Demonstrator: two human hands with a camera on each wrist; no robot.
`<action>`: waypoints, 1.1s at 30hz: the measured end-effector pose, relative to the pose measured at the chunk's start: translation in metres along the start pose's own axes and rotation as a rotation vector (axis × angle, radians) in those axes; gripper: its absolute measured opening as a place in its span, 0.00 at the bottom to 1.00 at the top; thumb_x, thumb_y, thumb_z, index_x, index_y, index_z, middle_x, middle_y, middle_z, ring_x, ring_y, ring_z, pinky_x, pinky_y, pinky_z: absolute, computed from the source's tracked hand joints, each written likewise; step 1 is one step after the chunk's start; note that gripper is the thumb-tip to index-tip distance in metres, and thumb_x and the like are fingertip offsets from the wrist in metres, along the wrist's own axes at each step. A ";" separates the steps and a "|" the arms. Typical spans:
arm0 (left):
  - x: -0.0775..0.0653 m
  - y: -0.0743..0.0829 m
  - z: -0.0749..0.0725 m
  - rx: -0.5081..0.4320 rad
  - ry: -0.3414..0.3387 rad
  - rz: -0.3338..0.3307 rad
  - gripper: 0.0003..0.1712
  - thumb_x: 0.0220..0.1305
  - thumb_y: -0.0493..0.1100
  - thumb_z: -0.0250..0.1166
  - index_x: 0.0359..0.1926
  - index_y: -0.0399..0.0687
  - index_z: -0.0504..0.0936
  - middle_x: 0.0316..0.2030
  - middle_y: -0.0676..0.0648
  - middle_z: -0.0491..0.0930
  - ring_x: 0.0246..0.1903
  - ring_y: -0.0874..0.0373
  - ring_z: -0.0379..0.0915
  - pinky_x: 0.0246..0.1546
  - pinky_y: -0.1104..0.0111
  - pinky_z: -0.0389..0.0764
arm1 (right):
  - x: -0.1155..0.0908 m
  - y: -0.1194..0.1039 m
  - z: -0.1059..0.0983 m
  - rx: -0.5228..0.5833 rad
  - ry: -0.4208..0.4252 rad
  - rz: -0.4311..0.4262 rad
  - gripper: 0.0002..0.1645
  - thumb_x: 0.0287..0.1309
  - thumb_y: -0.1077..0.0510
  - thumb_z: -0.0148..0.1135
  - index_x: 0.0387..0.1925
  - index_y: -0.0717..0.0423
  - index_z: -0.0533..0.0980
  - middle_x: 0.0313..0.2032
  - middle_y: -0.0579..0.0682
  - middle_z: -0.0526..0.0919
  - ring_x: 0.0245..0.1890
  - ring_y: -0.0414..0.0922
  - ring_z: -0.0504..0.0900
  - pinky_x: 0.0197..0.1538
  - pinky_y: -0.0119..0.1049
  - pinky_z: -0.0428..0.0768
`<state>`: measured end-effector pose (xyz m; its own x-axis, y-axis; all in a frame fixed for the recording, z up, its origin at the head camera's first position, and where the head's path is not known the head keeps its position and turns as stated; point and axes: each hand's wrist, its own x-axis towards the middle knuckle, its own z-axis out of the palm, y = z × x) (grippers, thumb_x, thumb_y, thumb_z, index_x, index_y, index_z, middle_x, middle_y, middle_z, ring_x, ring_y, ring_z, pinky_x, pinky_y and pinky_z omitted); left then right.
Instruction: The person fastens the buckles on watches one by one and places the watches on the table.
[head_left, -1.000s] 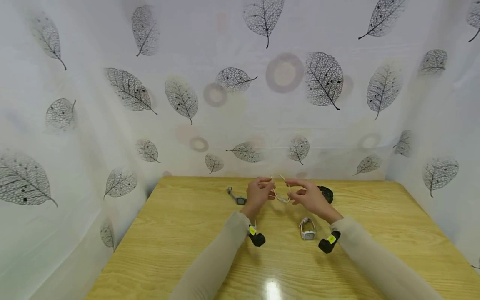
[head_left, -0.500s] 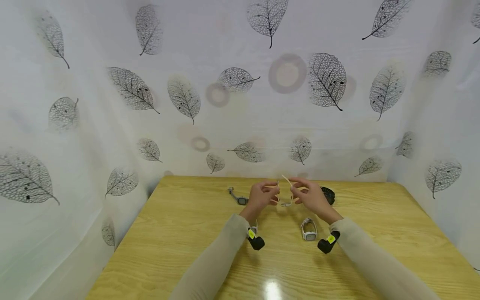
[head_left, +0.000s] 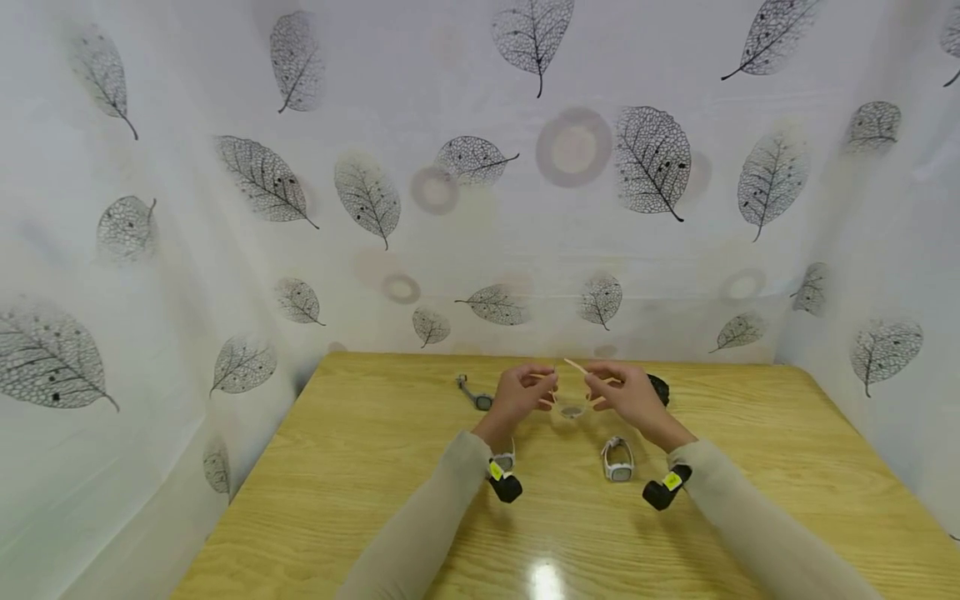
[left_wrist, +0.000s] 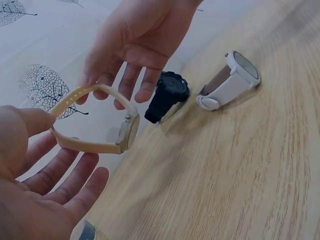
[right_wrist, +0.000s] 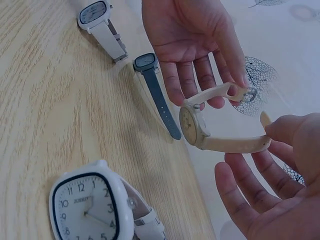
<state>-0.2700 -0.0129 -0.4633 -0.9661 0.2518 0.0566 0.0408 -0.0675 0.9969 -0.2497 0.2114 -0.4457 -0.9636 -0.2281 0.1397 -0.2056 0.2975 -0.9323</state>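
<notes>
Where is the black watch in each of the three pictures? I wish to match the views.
Head: the black watch is right of centre, partly hidden behind the right hand.
Left wrist: black watch in upper middle, between the right hand and a white watch.
Right wrist: not in it.
Shared landmark: the cream watch, held by left hand and right hand.

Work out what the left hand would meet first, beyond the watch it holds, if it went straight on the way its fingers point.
Probably the right hand, facing the left hand across the held watch; depth is unclear, so it might pass slightly wide.
</notes>
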 end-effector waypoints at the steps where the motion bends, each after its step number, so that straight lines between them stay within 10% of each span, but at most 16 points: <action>1: 0.000 0.000 -0.001 -0.002 -0.014 0.008 0.19 0.72 0.40 0.67 0.56 0.30 0.82 0.47 0.27 0.83 0.45 0.28 0.81 0.45 0.45 0.86 | 0.000 0.000 -0.001 0.007 -0.007 0.001 0.26 0.74 0.52 0.61 0.65 0.64 0.75 0.51 0.71 0.79 0.43 0.57 0.86 0.45 0.51 0.88; 12: 0.000 0.001 -0.010 -0.034 -0.090 0.048 0.14 0.71 0.39 0.68 0.53 0.36 0.84 0.51 0.25 0.80 0.42 0.50 0.85 0.49 0.52 0.86 | -0.002 0.003 -0.006 0.011 -0.093 -0.019 0.24 0.72 0.52 0.63 0.63 0.61 0.77 0.52 0.73 0.78 0.45 0.57 0.85 0.48 0.56 0.86; 33: -0.004 -0.001 -0.016 0.025 -0.115 0.060 0.15 0.68 0.40 0.71 0.52 0.38 0.87 0.49 0.37 0.86 0.47 0.46 0.85 0.45 0.59 0.87 | -0.001 0.004 -0.002 -0.060 -0.165 -0.049 0.21 0.72 0.53 0.63 0.62 0.58 0.79 0.55 0.70 0.80 0.47 0.60 0.84 0.47 0.54 0.86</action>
<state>-0.2699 -0.0297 -0.4652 -0.9262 0.3573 0.1207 0.1052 -0.0625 0.9925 -0.2498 0.2147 -0.4492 -0.9118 -0.3917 0.1231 -0.2662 0.3356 -0.9036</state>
